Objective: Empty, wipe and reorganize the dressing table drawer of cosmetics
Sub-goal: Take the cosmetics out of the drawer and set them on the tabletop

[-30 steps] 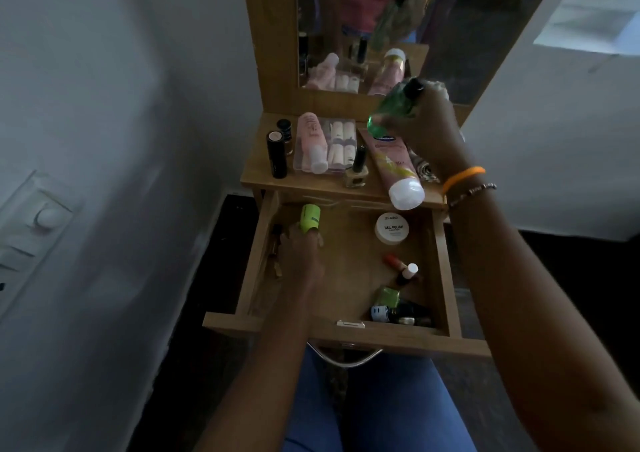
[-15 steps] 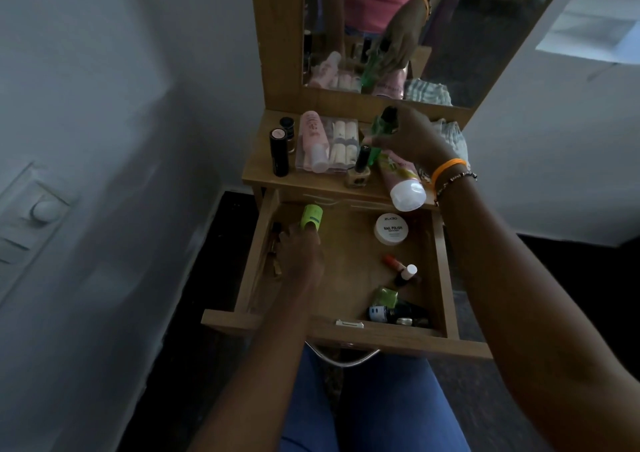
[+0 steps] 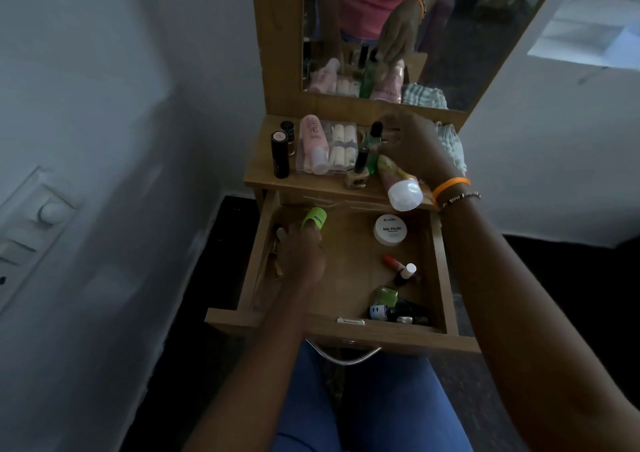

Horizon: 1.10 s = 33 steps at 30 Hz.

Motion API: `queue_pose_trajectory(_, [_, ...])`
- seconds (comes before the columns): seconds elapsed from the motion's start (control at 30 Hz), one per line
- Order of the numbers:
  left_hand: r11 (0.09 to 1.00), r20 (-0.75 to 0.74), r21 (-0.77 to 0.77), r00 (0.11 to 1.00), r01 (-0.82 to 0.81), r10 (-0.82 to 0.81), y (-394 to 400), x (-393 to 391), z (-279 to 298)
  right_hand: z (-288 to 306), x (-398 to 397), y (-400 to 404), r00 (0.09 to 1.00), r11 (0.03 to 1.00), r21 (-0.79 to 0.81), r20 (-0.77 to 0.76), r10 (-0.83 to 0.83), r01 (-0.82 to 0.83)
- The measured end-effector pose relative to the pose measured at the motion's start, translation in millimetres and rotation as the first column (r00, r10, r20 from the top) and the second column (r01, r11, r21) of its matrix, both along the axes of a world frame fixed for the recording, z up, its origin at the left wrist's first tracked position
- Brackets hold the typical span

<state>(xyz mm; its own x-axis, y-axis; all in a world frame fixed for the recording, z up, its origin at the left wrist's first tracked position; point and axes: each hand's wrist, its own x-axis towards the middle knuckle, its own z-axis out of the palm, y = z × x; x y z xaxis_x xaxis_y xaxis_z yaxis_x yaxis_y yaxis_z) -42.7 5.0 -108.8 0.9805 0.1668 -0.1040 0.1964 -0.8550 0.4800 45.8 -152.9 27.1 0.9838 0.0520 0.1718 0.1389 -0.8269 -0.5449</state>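
Since 1 second ago, your right hand [image 3: 412,147] has lowered the green bottle [image 3: 372,147] onto the tabletop [image 3: 263,178], upright between the clear case [image 3: 341,147] and the lying tube [image 3: 398,183]; fingers now spread loosely beside its cap. Your left hand [image 3: 301,254] grips the lime container [image 3: 314,218] at the drawer [image 3: 440,264] back-left. Bare drawer floor: centre. Small bottles [image 3: 394,308]: front-right corner.
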Motion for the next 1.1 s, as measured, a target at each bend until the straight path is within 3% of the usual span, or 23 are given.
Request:
queue_pose_trajectory(0.1, [0.992,0.059,-0.121,0.997,-0.036,0.043,1.5,-3.9,9.1,-5.6,-29.5,13.0,0.916,0.985,0.093,0.365,-0.167,0.142])
queue_pose_trajectory(0.17, [0.980,0.097,-0.197,0.994,-0.038,0.058,2.4,-7.7,18.8,-13.2,-53.4,25.6,0.870,0.991,0.101,0.475,-0.130,0.093])
queue_pose_trajectory(0.23, [0.958,0.115,-0.283,0.990,-0.043,0.079,3.3,-12.5,30.9,-24.2,-74.3,34.6,0.897,0.997,0.071,0.443,-0.007,-0.027])
queue_pose_trajectory(0.37, [0.927,0.164,-0.375,0.982,-0.022,0.090,10.4,-20.3,55.5,-52.3,-97.0,42.7,0.972,0.988,0.035,0.188,0.138,-0.147])
queue_pose_trajectory(0.5, [0.878,0.270,-0.465,0.963,0.109,0.024,17.1,-25.8,85.9,-72.8,-103.6,44.5,0.958,0.959,-0.036,-0.059,0.279,-0.282])
queue_pose_trajectory(0.63, [0.836,0.362,-0.510,0.932,0.202,-0.005,19.4,-27.1,108.2,-63.5,-104.5,49.1,0.977,0.976,0.042,0.033,0.212,-0.213])
queue_pose_trajectory(0.8, [0.674,0.408,-0.709,0.901,0.209,0.150,22.2,-28.2,120.7,-27.2,-92.7,52.0,0.980,0.961,0.222,0.152,0.131,-0.163])
queue_pose_trajectory(0.93, [0.728,0.240,-0.678,0.967,0.104,0.086,22.0,-26.4,113.5,20.0,-71.2,50.0,0.965,0.939,0.320,0.258,0.040,-0.124])
queue_pose_trajectory(1.1, [0.863,0.081,-0.505,0.995,-0.007,0.055,17.3,-14.2,77.9,41.7,-28.1,49.4,0.980,0.987,0.163,0.197,-0.025,-0.008])
